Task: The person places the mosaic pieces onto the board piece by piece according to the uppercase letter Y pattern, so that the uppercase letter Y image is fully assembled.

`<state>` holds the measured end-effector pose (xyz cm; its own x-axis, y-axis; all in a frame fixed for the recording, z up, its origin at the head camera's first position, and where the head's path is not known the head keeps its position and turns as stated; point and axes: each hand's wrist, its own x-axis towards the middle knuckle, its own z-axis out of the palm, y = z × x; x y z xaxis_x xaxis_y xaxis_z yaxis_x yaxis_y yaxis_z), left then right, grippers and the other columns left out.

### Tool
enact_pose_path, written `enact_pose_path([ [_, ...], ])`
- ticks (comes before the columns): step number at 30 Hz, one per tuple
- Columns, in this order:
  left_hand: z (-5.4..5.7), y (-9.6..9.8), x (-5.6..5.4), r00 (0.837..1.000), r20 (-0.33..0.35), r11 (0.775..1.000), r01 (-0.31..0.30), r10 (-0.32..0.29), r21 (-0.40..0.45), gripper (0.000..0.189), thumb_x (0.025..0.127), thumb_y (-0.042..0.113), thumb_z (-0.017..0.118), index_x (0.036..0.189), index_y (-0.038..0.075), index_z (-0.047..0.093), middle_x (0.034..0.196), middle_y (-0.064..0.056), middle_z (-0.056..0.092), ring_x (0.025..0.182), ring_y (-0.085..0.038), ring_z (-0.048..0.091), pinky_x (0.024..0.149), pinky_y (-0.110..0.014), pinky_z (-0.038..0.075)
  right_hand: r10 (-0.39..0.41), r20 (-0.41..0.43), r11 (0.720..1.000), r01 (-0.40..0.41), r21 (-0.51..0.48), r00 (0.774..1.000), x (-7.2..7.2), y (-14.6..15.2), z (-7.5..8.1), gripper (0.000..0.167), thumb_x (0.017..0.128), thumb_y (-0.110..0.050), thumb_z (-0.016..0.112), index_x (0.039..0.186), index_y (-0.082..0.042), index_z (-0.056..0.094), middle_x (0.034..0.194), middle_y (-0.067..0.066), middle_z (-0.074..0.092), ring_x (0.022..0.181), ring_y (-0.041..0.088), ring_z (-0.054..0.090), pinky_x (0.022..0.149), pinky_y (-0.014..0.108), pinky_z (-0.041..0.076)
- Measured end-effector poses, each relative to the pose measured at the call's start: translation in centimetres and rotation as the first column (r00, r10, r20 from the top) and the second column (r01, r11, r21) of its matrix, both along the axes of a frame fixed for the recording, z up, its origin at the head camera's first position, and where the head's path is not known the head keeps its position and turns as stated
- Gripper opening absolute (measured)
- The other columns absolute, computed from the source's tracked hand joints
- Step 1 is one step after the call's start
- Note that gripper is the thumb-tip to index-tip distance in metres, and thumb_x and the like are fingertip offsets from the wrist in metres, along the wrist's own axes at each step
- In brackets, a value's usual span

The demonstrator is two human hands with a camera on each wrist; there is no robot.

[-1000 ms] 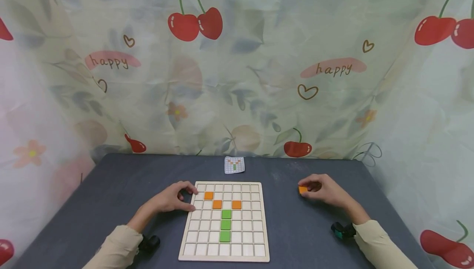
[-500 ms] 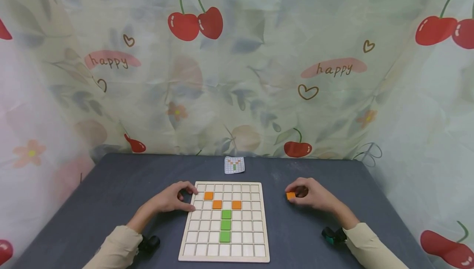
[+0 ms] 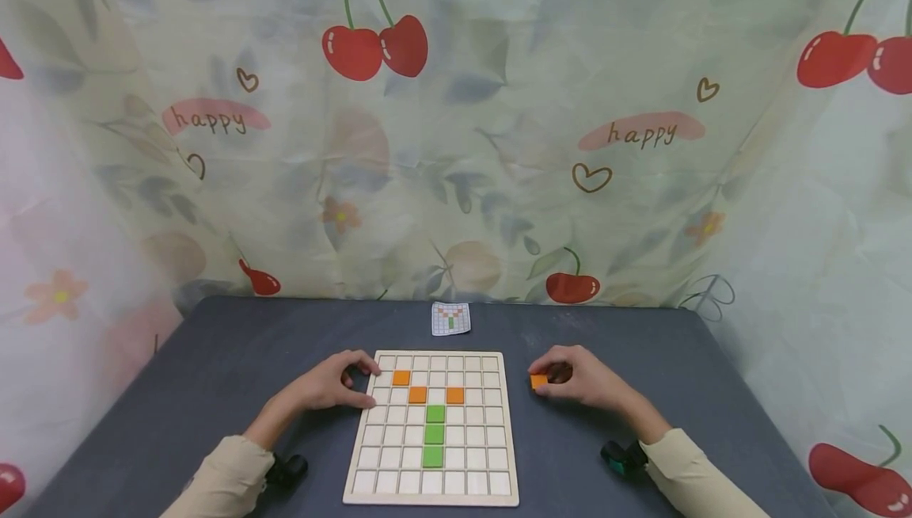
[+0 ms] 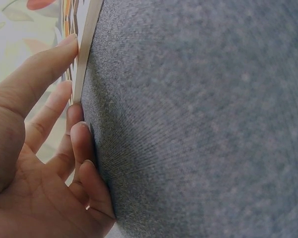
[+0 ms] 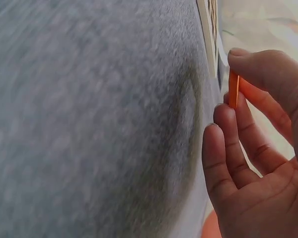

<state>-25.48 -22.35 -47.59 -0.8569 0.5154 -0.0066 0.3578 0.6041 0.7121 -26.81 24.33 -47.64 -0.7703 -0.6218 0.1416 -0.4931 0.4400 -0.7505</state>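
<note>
A pale wooden grid board [image 3: 431, 494] lies on the table, with three orange square tiles [image 3: 417, 395] and three green square tiles [image 3: 435, 434] in its cells. My left hand [image 3: 331, 382] touches the board's left edge, thumb and forefinger apart. In the left wrist view, the left thumb [image 4: 44, 64] lies at the edge and the other fingers are loosely bent beside it. To the right of the board, my right hand [image 3: 580, 379] pinches another orange square tile [image 3: 538, 382]. The right wrist view shows this thin tile [image 5: 233, 89] edge-on between thumb and fingers.
A small card [image 3: 451, 319] printed with a coloured grid pattern lies behind the board. The dark table [image 3: 285, 328] backs onto a fruit-print curtain [image 3: 484, 146]. Black wrist devices sit at the left sleeve [image 3: 228, 474] and right sleeve [image 3: 691, 470].
My right hand has moved left and slightly nearer to me with the orange tile, coming close to the board's right edge. The left hand and the board stay put.
</note>
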Motion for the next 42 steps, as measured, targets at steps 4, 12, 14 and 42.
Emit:
enact_pose_path([
  [4,0.0,0.0,0.1,1.0,-0.003,1.0,0.002,-0.002,0.003,0.04,0.084,0.022,0.087,0.116,0.008,0.067,0.112,-0.007,0.056,0.095,-0.026,0.05,0.078,-0.034,0.043,0.005,-0.005,1.0,-0.005,-0.02,1.0,0.0,-0.7,0.0,0.028,0.09,-0.016,0.081,0.115,-0.005,0.075,0.105,0.005,0.068,0.091,0.022,0.065,0.078,0.033,0.054],
  [12,0.0,0.0,0.1,1.0,0.0,1.0,-0.005,0.005,0.002,0.04,0.084,0.022,0.087,0.116,0.009,0.067,0.112,-0.007,0.056,0.094,-0.026,0.049,0.078,-0.035,0.042,-0.005,-0.029,0.999,0.003,-0.045,1.0,-0.5,-1.9,-0.5,0.028,0.09,-0.019,0.081,0.114,-0.005,0.076,0.105,0.002,0.069,0.092,0.021,0.066,0.078,0.033,0.054],
  [14,-0.1,0.0,0.1,1.0,-0.002,1.0,-0.004,0.004,0.004,0.04,0.084,0.022,0.087,0.116,0.009,0.067,0.112,-0.007,0.056,0.095,-0.026,0.049,0.078,-0.035,0.042,-0.014,-0.025,0.999,0.013,-0.04,1.0,-0.5,-2.2,-0.6,0.029,0.09,-0.02,0.082,0.114,-0.005,0.076,0.104,0.0,0.069,0.091,0.019,0.065,0.078,0.033,0.054],
  [42,-0.1,0.0,0.1,1.0,0.002,1.0,-0.017,0.017,-0.005,0.041,0.084,0.021,0.087,0.116,0.008,0.067,0.112,-0.007,0.056,0.095,-0.025,0.049,0.078,-0.036,0.042,0.038,-0.062,0.999,-0.039,-0.021,0.997,-1.0,-8.5,-0.1,0.031,0.087,-0.018,0.084,0.113,-0.004,0.076,0.097,-0.001,0.069,0.077,0.013,0.058,0.07,0.03,0.049],
])
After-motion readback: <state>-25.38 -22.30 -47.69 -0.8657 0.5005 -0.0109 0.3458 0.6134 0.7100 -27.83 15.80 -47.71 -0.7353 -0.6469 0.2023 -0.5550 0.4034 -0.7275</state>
